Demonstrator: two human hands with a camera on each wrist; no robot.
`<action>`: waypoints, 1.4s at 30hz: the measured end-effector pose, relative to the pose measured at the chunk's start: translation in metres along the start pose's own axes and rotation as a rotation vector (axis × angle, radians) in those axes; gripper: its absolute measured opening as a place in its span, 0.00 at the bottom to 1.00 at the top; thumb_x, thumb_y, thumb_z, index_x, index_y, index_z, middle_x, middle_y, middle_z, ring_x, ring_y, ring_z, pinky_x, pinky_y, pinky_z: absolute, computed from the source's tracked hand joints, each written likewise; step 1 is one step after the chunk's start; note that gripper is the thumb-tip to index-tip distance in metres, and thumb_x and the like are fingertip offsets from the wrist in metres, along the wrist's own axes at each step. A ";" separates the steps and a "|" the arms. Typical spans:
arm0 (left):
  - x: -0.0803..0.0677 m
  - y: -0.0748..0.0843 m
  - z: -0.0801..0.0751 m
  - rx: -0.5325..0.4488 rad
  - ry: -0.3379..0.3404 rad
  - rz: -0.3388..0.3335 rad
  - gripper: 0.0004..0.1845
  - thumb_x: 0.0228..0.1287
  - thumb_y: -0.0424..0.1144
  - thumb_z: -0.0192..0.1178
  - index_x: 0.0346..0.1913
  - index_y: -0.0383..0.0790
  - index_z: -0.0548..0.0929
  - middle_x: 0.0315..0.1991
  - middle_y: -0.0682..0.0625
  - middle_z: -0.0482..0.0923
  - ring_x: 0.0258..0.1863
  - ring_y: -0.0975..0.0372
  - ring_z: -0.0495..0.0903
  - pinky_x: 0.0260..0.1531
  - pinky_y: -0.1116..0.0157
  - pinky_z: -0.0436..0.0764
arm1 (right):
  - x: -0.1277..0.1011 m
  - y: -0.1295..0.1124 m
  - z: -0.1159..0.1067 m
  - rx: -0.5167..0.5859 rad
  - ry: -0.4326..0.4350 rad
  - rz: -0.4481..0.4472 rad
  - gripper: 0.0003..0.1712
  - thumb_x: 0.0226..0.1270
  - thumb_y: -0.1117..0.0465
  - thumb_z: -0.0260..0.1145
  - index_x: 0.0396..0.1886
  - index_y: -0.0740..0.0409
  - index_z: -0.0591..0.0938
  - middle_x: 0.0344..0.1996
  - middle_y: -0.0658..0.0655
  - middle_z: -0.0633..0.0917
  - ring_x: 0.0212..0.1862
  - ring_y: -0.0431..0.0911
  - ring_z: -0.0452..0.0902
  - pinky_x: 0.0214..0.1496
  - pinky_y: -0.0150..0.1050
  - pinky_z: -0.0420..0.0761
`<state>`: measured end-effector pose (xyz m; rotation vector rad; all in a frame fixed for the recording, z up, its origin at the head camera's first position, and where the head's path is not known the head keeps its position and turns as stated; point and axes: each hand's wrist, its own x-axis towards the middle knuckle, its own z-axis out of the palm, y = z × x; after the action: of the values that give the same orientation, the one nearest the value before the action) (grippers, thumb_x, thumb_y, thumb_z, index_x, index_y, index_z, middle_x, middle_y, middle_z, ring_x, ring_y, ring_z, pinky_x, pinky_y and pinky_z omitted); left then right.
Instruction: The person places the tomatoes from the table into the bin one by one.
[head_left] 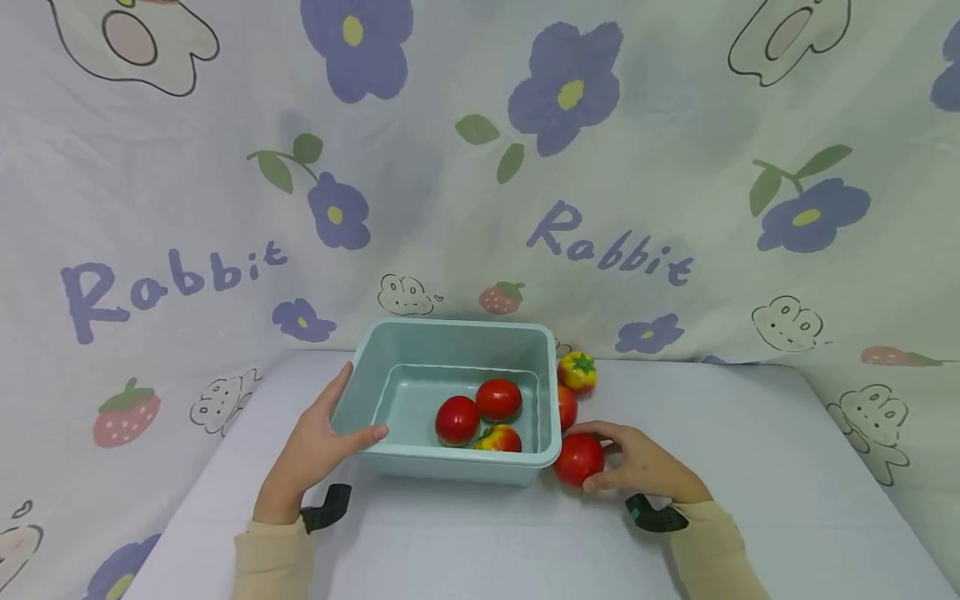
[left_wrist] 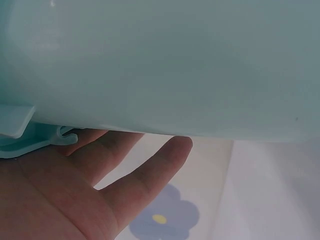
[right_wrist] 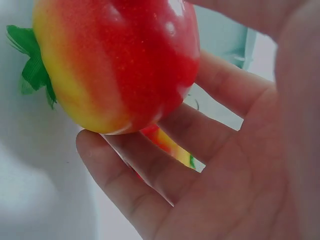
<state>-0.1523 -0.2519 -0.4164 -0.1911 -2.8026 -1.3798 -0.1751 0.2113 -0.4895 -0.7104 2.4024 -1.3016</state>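
Note:
My left hand (head_left: 318,442) grips the light blue-green plastic bin (head_left: 465,462) at its left front corner, thumb over the rim and fingers along the outside. In the left wrist view, straight-looking fingers (left_wrist: 145,187) reach along the bin's lower edge. Right of the bin's front corner, my right hand (head_left: 637,460) holds a toy tomato (head_left: 579,460) between thumb and fingers. The right wrist view shows this tomato (right_wrist: 125,60) as red turning yellow, with a green leafy top. Inside the bin lie two red tomatoes (head_left: 457,420) and a red-yellow one (head_left: 499,438).
Along the bin's right wall sit an orange-red tomato (head_left: 567,407), partly hidden, and a yellow-red one (head_left: 577,372) with green leaves. A white cloth covers the table (head_left: 750,467). Behind hangs a curtain (head_left: 435,208) printed with flowers and rabbits.

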 end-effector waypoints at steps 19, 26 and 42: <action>-0.001 0.001 0.000 0.013 -0.003 -0.014 0.61 0.57 0.52 0.74 0.82 0.46 0.42 0.81 0.40 0.44 0.78 0.40 0.46 0.68 0.31 0.54 | -0.010 -0.020 -0.009 -0.048 0.145 -0.047 0.38 0.59 0.50 0.77 0.68 0.52 0.75 0.62 0.55 0.79 0.58 0.53 0.75 0.53 0.41 0.84; -0.001 0.001 0.000 0.010 0.003 -0.004 0.61 0.57 0.53 0.74 0.82 0.45 0.42 0.81 0.40 0.45 0.78 0.40 0.46 0.68 0.32 0.54 | -0.013 -0.026 -0.011 -0.077 0.233 -0.084 0.39 0.58 0.50 0.78 0.68 0.52 0.76 0.63 0.55 0.79 0.58 0.54 0.76 0.53 0.43 0.84; -0.001 0.000 0.001 0.010 0.003 -0.006 0.61 0.56 0.53 0.74 0.82 0.45 0.42 0.81 0.40 0.45 0.78 0.41 0.45 0.68 0.32 0.53 | -0.015 -0.043 -0.010 -0.081 0.401 -0.106 0.40 0.60 0.55 0.77 0.71 0.52 0.72 0.66 0.55 0.76 0.61 0.53 0.75 0.52 0.31 0.81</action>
<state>-0.1514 -0.2510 -0.4169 -0.1800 -2.8096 -1.3658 -0.1553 0.2067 -0.4475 -0.6569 2.7782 -1.5189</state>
